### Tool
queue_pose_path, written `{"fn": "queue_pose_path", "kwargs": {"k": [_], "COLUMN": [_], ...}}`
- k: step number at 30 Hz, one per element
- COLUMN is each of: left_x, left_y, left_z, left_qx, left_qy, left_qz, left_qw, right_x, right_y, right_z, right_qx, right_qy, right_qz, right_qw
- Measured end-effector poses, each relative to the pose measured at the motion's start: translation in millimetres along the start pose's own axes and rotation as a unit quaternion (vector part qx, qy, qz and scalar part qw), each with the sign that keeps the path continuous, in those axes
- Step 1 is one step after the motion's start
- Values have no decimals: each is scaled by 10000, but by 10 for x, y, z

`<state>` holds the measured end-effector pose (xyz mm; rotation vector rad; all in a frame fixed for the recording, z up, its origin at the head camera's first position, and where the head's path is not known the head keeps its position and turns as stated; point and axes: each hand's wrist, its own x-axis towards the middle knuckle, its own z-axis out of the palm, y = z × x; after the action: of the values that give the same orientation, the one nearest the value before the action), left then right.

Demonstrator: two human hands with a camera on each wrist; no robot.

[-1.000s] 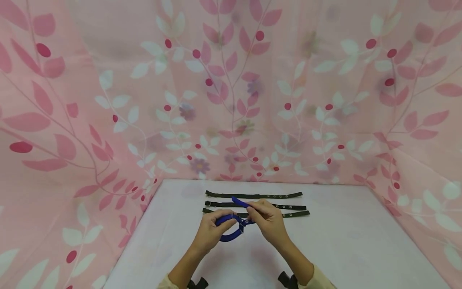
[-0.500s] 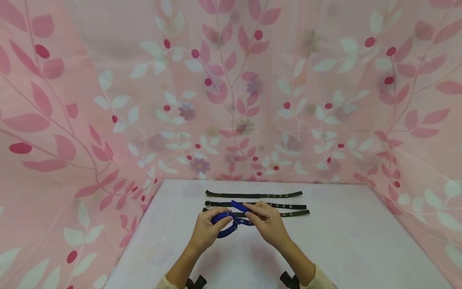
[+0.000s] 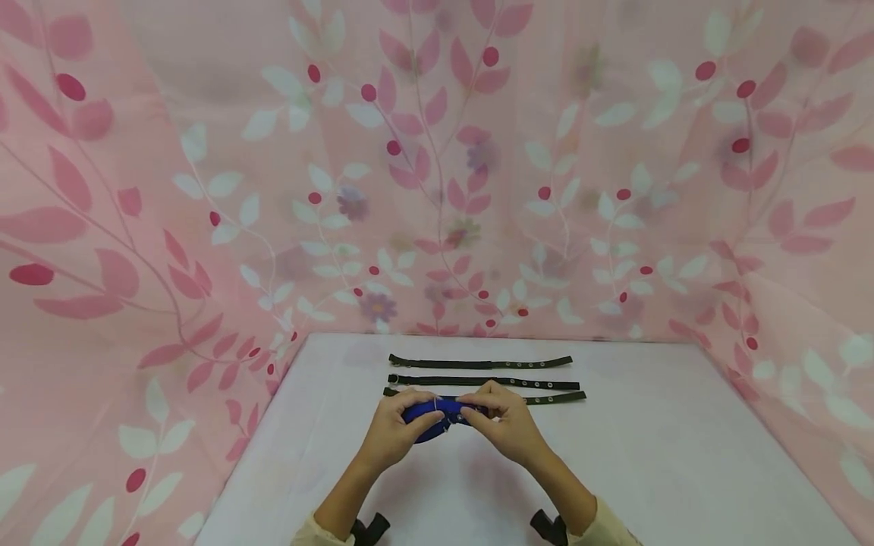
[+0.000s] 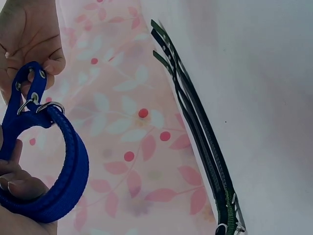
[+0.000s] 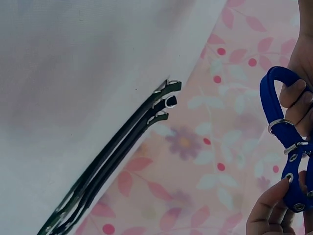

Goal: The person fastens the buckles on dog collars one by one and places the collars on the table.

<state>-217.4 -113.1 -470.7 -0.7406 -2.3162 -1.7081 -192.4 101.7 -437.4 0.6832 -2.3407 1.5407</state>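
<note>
A blue collar (image 3: 426, 412), its buckle done into a loop, is held up between both hands above the white table. My left hand (image 3: 391, 434) grips the padded band, with fingers inside the loop in the left wrist view. With thumb and fingers my right hand (image 3: 508, 430) pinches the eyelet end of the strap, which bends back on itself past the buckle. A metal buckle (image 5: 296, 147) and a D-ring (image 5: 279, 126) show in the right wrist view. Fingers hide the strap's tip in the head view.
Behind the hands, three dark collars lie side by side across the white table (image 3: 655, 455): a far one (image 3: 478, 364), a middle one (image 3: 464, 381) and a near one (image 3: 556, 397) partly covered by the hands. Pink leaf-patterned cloth (image 3: 437, 189) surrounds the table.
The strap's free end, which stuck up to the left from my right hand, has folded down toward the buckle. The hands have drawn closer together, and the loop appears flatter from above.
</note>
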Motion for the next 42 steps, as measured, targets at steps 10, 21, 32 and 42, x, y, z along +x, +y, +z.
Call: {"fn": "queue_pose_path", "kwargs": {"k": [10, 21, 32, 42], "left_x": [-2, 2, 5, 1], "left_y": [-13, -7, -4, -12], "left_z": [70, 113, 104, 119], "left_qx": [-149, -1008, -1190, -1207], "left_qy": [46, 53, -111, -337], "left_qz": [71, -423, -612, -710], "left_qw": [9999, 9940, 9909, 9896], "right_x": [-18, -26, -19, -12], "right_y": [285, 311, 322, 318], "right_z": [114, 178, 209, 259], "right_qx": [567, 1669, 1396, 1264], "right_qy": [-8, -357, -254, 170], "right_qz": [-442, 57, 169, 188], "right_qw": [9974, 9853, 9897, 9917]}}
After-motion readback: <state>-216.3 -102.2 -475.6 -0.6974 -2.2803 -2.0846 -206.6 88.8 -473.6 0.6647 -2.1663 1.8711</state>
